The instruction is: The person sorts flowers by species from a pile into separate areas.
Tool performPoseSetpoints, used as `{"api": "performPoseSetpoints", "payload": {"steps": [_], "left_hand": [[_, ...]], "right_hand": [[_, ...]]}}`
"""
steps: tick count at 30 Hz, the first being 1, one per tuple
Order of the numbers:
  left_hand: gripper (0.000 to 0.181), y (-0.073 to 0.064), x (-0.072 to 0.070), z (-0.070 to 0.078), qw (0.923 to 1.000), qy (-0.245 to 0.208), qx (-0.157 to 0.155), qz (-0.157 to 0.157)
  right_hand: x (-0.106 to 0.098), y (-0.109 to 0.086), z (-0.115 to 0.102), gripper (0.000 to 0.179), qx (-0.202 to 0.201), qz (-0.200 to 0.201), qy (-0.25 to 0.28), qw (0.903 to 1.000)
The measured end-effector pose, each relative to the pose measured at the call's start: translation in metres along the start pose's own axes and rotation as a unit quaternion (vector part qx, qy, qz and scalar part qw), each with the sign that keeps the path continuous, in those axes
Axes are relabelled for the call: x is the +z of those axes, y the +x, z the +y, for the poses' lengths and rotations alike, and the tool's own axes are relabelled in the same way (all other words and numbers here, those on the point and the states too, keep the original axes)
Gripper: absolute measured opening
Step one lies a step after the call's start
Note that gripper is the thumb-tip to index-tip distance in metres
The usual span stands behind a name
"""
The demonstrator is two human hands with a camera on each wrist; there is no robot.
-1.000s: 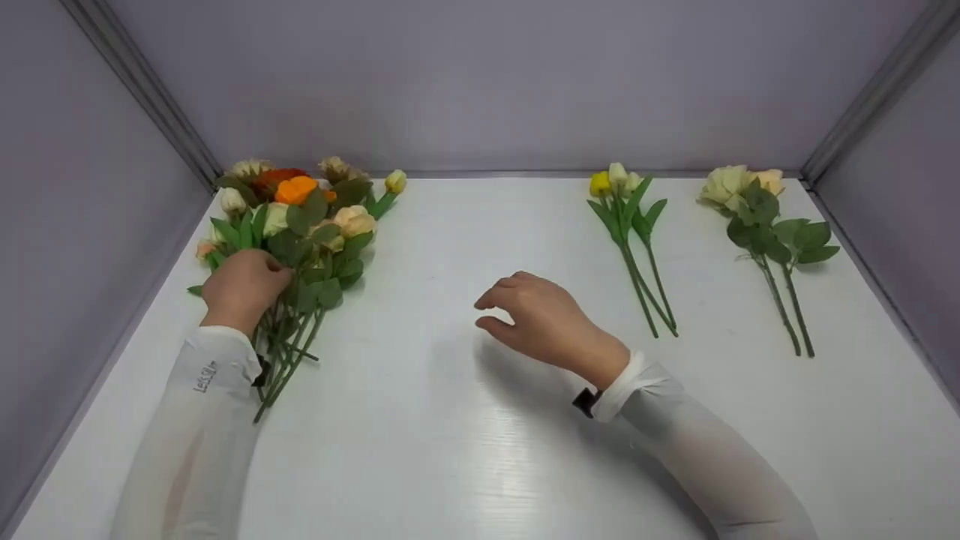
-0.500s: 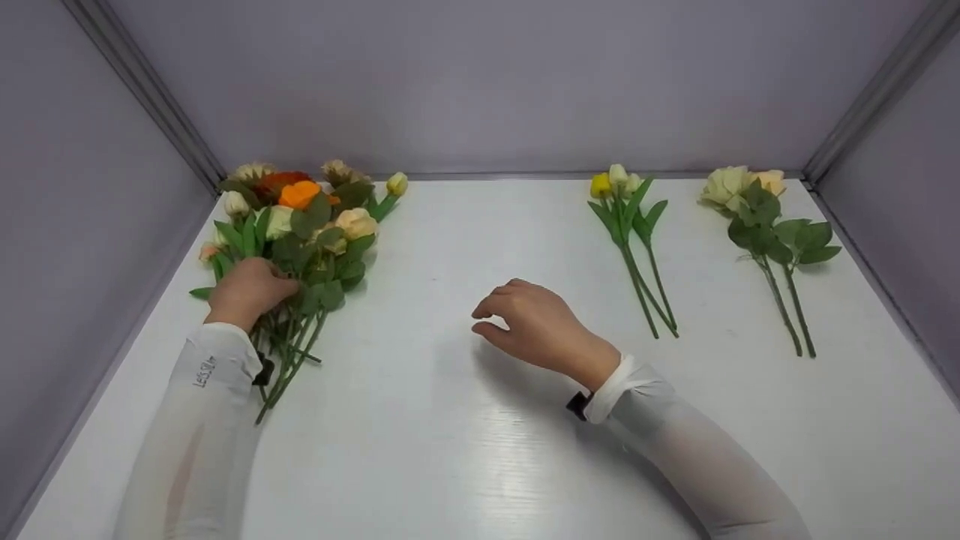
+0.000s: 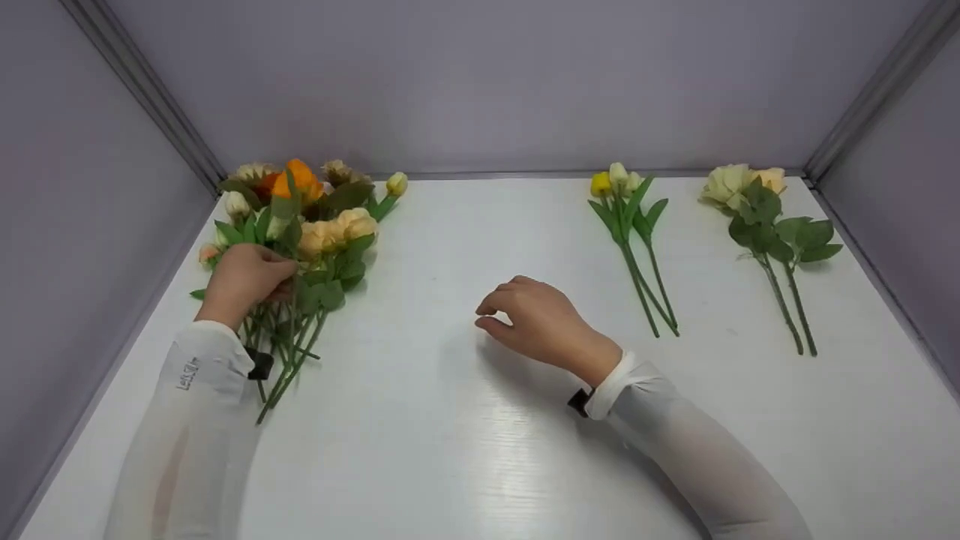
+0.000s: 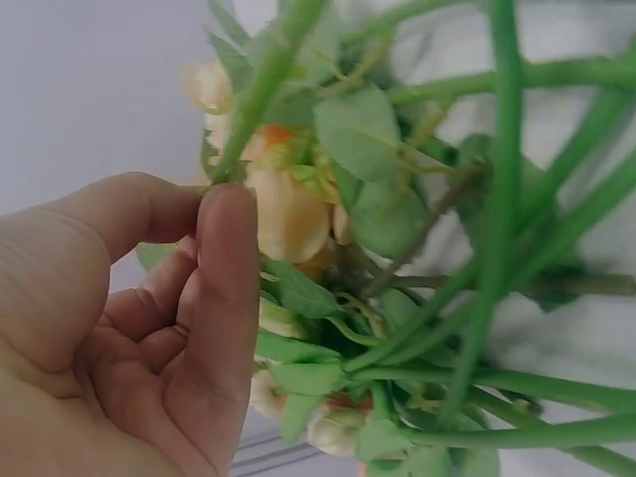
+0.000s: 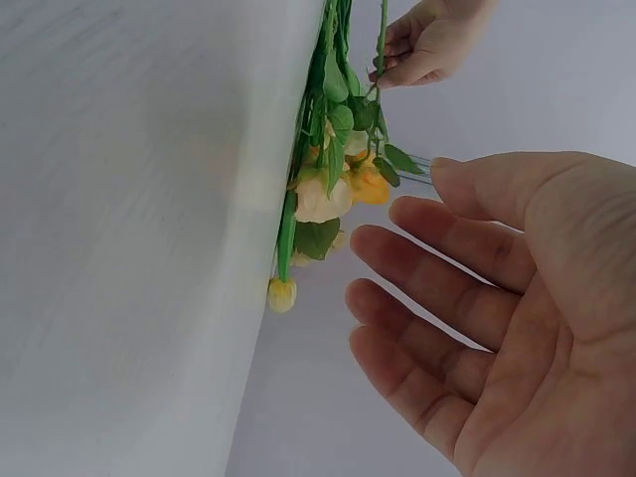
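Observation:
At the left, my left hand (image 3: 249,279) pinches the green stem (image 4: 266,94) of an orange flower (image 3: 298,184) between thumb and index finger. That flower is raised over the pile, its leaves hanging above the others. Below and around the hand lie peach roses (image 3: 355,223), a white tulip (image 3: 235,204) and several other flowers, their stems crossing toward the front. My right hand (image 3: 541,321) hovers over the middle of the table, fingers loosely bent and holding nothing. In the right wrist view its fingers (image 5: 437,263) are spread apart from the thumb.
On the white table (image 3: 420,420), a small group of yellow and white tulips (image 3: 622,217) lies right of centre. Farther right are pale roses (image 3: 731,187) with leafy stems. Grey panels (image 3: 510,82) enclose the table at the back and both sides.
The orange flower has risen from the pile in my left hand and turned more upright, uncovering a peach rose beneath. My right hand has stayed nearly in place.

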State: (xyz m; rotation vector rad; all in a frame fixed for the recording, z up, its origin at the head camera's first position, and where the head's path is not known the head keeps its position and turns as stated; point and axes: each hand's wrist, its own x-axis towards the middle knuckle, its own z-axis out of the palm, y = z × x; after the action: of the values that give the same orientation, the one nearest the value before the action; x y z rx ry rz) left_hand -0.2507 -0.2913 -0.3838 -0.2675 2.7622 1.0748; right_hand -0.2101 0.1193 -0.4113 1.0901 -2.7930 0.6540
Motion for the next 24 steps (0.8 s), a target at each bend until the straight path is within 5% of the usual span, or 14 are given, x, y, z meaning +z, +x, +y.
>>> {"api": "performPoseSetpoints", "payload": {"steps": [6,10,17,24], "left_hand": [[0.039,-0.005,0.001,0.028,0.9977,-0.066,0.017,0.004],[0.038,-0.006,0.014,0.051,0.9881,-0.143,0.055,-0.002],[0.034,-0.007,0.053,0.106,0.9543,-0.273,0.122,-0.009],[0.022,-0.008,0.105,0.164,0.9096,-0.348,0.225,-0.029]], "right_hand": [[-0.006,-0.001,0.003,0.014,0.013,0.016,0.016,0.9997],[-0.011,-0.002,0.007,0.013,0.029,0.027,0.036,0.9986],[-0.023,-0.004,0.015,0.015,0.090,0.058,0.093,0.9899],[-0.041,-0.006,0.023,0.013,0.155,0.088,0.234,0.9558]]}}
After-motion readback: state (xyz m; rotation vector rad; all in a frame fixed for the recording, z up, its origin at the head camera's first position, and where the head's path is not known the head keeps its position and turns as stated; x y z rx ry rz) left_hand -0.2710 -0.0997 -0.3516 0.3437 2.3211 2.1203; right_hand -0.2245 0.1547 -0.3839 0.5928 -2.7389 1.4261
